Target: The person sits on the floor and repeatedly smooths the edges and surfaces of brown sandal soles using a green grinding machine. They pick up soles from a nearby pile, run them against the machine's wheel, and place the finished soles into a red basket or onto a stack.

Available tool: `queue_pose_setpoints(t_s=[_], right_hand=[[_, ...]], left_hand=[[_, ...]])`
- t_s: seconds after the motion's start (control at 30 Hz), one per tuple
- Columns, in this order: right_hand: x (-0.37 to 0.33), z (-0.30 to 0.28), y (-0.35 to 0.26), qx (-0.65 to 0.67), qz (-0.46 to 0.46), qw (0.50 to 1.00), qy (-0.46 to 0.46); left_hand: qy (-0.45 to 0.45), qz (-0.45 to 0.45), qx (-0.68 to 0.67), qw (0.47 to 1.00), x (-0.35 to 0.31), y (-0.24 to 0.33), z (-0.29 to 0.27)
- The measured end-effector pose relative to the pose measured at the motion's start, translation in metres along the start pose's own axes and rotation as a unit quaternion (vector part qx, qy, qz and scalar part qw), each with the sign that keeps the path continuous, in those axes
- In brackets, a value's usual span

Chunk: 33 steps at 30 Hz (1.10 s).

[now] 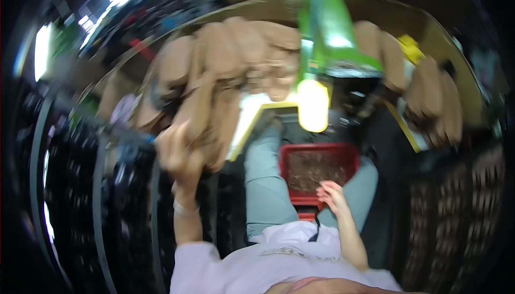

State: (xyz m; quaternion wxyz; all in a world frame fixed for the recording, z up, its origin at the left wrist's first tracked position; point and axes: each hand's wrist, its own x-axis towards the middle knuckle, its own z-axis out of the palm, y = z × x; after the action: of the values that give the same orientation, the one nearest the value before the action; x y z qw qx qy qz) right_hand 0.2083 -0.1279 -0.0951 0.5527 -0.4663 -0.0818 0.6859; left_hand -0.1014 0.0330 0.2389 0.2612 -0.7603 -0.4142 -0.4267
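Observation:
My left hand (179, 152), smeared by motion, is curled at the near end of a long tan sole-shaped piece (197, 109), at the left edge of a heap of such pieces. The fingers seem closed on it, though the blur hides the exact grip. Over the right rim of a red plastic tub (285, 179) between my knees hovers my right hand (333, 195), its fingers loosely bent and nothing visible in them. Brown scraps (307, 173) lie in the tub. More tan sole-shaped pieces (220, 47) are stacked on the worktable.
A green machine (335, 31) stands mid-table, with a bright lit area (313, 106) at its front. Further tan pieces (426, 93) lie to its right, near a yellow object (410, 49). Metal rack bars (99, 187) rise on my left; dark stacked crates (445, 213) flank my right.

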Motion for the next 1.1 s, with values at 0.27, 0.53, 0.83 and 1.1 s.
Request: queue_pose_setpoints(t_s=[0.27, 0.53, 0.83, 1.1], right_hand=[[-0.006, 0.057, -0.042, 0.101, 0.095, 0.964, -0.225], [-0.054, 0.017, -0.085, 0.053, -0.11, 0.992, -0.023], [-0.114, -0.034, -0.043, 0.055, -0.151, 0.985, 0.069], [-0.1, 0.01, 0.004, 0.053, -0.094, 0.994, 0.028]], left_hand=[[-0.148, 0.097, -0.293, 0.94, -0.037, 0.054, -0.088], [-0.311, 0.031, -0.614, 0.725, -0.093, 0.086, 0.028], [-0.172, -0.514, -0.702, 0.463, -0.123, 0.189, 0.104], [-0.278, -0.373, -0.608, 0.644, -0.073, 0.204, 0.145]])
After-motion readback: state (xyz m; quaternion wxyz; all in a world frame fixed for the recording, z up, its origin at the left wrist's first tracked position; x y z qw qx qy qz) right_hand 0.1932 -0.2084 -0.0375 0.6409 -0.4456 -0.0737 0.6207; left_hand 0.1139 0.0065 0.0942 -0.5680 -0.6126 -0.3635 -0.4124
